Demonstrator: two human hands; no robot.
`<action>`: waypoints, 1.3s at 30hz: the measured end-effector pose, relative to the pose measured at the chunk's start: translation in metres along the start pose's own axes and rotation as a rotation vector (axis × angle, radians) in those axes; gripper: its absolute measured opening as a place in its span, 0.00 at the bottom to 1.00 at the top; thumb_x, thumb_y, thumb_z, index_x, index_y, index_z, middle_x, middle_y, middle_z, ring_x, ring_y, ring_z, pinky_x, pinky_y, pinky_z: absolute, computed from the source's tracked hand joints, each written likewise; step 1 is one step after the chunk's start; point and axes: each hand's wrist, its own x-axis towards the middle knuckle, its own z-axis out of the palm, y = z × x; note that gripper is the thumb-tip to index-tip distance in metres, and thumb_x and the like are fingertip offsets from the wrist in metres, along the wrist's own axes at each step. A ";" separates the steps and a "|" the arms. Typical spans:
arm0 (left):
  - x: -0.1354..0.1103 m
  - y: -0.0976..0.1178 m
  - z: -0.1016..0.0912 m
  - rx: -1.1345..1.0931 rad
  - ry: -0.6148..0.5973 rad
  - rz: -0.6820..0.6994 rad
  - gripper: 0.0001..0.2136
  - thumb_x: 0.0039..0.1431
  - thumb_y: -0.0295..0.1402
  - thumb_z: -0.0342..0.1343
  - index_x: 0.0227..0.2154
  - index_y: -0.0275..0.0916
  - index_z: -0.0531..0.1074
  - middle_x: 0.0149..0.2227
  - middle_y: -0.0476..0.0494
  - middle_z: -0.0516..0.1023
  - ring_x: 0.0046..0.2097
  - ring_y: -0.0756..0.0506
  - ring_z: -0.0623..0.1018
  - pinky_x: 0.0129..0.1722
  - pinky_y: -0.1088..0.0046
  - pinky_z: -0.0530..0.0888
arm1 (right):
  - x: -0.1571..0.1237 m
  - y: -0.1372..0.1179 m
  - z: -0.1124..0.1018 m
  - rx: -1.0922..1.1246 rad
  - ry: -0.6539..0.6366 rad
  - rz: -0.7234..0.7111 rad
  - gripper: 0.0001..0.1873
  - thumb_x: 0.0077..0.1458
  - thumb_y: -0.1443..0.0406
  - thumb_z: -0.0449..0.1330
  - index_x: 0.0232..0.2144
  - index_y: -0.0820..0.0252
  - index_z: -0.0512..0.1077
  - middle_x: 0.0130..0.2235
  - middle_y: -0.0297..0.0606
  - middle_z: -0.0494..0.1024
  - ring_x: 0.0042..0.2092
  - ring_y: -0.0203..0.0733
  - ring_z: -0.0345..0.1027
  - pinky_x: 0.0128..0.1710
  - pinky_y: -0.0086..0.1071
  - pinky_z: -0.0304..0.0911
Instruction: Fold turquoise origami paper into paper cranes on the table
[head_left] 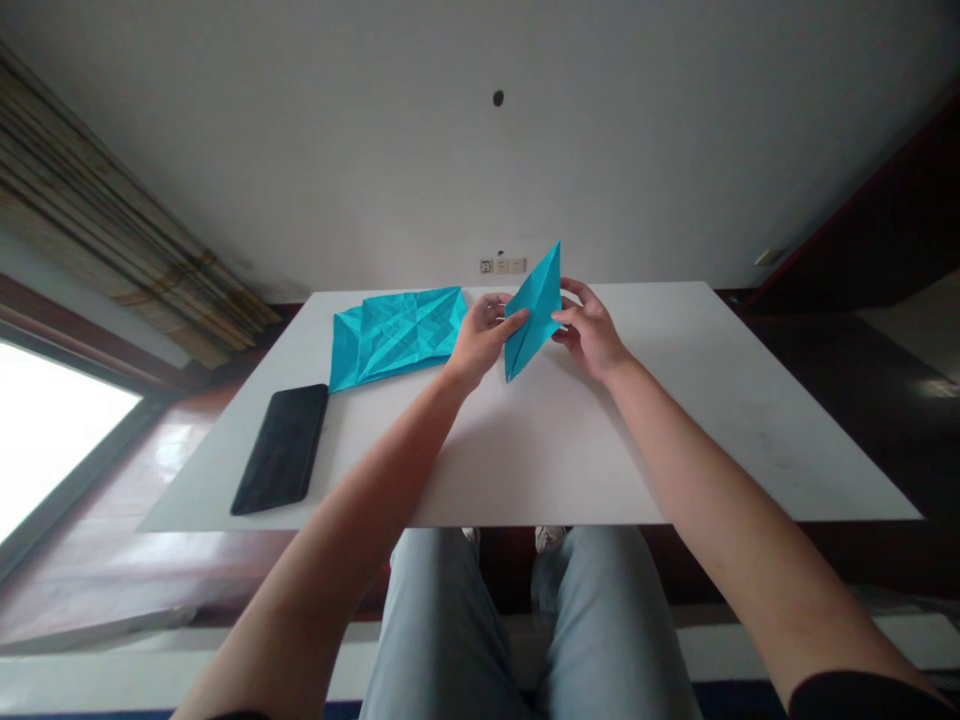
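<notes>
A folded piece of blue paper, shaped like a long diamond, is held up above the white table, tilted with its upper tip to the right. My left hand grips its left edge, thumb on the near face and fingers behind. At the right edge, my right hand pinches the same paper between thumb and fingers. A slit or fold line runs down toward the lower tip. Behind my left hand lie creased blue sheets on the table.
On the left of the white table lies a black tablet-like slab, close to the front edge. A wall with sockets stands behind the table. Curtains and a bright window are at the left.
</notes>
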 end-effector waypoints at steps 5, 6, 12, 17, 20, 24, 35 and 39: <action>0.001 -0.001 0.001 0.087 0.050 -0.005 0.18 0.64 0.39 0.80 0.44 0.41 0.76 0.41 0.47 0.86 0.40 0.49 0.85 0.43 0.75 0.80 | -0.004 -0.004 0.002 -0.021 -0.025 0.029 0.27 0.43 0.58 0.76 0.45 0.46 0.72 0.37 0.26 0.76 0.35 0.37 0.66 0.31 0.31 0.59; 0.000 0.000 0.001 0.093 0.055 -0.003 0.18 0.64 0.40 0.80 0.45 0.41 0.76 0.40 0.48 0.85 0.40 0.50 0.85 0.42 0.75 0.80 | -0.005 -0.005 0.002 -0.028 -0.035 0.034 0.26 0.43 0.57 0.77 0.43 0.47 0.72 0.35 0.26 0.75 0.34 0.37 0.65 0.31 0.31 0.59; 0.000 0.001 -0.001 0.092 0.061 0.049 0.18 0.65 0.42 0.80 0.46 0.45 0.75 0.41 0.49 0.86 0.39 0.49 0.84 0.40 0.75 0.80 | -0.007 -0.004 0.004 -0.090 -0.111 0.053 0.21 0.47 0.53 0.77 0.39 0.50 0.73 0.32 0.27 0.72 0.32 0.36 0.63 0.30 0.31 0.59; 0.002 -0.001 0.000 0.101 0.069 0.031 0.17 0.66 0.40 0.79 0.45 0.44 0.76 0.42 0.48 0.86 0.41 0.48 0.85 0.42 0.74 0.81 | -0.007 -0.004 0.003 -0.102 -0.139 0.066 0.22 0.48 0.51 0.77 0.37 0.49 0.73 0.33 0.29 0.74 0.34 0.38 0.66 0.30 0.32 0.64; 0.002 -0.001 0.001 0.076 0.066 0.003 0.16 0.67 0.38 0.78 0.46 0.44 0.76 0.42 0.48 0.87 0.41 0.48 0.86 0.43 0.74 0.82 | -0.007 -0.004 0.001 -0.096 -0.144 0.087 0.25 0.47 0.48 0.79 0.39 0.49 0.74 0.34 0.29 0.77 0.34 0.38 0.70 0.30 0.32 0.66; 0.003 0.000 0.001 0.058 0.099 -0.005 0.15 0.68 0.39 0.77 0.46 0.45 0.76 0.42 0.48 0.87 0.41 0.48 0.85 0.43 0.74 0.82 | -0.006 -0.002 0.000 -0.092 -0.141 0.102 0.27 0.47 0.45 0.81 0.40 0.49 0.75 0.35 0.29 0.79 0.33 0.37 0.73 0.29 0.31 0.68; 0.003 0.003 0.000 0.078 0.136 -0.005 0.15 0.70 0.39 0.76 0.48 0.45 0.75 0.43 0.49 0.86 0.40 0.49 0.85 0.41 0.74 0.82 | -0.004 0.000 0.000 -0.133 -0.091 0.128 0.35 0.43 0.38 0.84 0.38 0.52 0.77 0.37 0.32 0.79 0.32 0.37 0.76 0.26 0.30 0.72; 0.002 0.003 0.000 0.067 0.118 -0.005 0.15 0.69 0.40 0.76 0.47 0.45 0.75 0.41 0.48 0.87 0.39 0.48 0.85 0.40 0.73 0.83 | -0.006 -0.003 0.001 -0.126 -0.094 0.123 0.34 0.43 0.39 0.84 0.37 0.52 0.77 0.35 0.31 0.78 0.32 0.36 0.74 0.27 0.29 0.70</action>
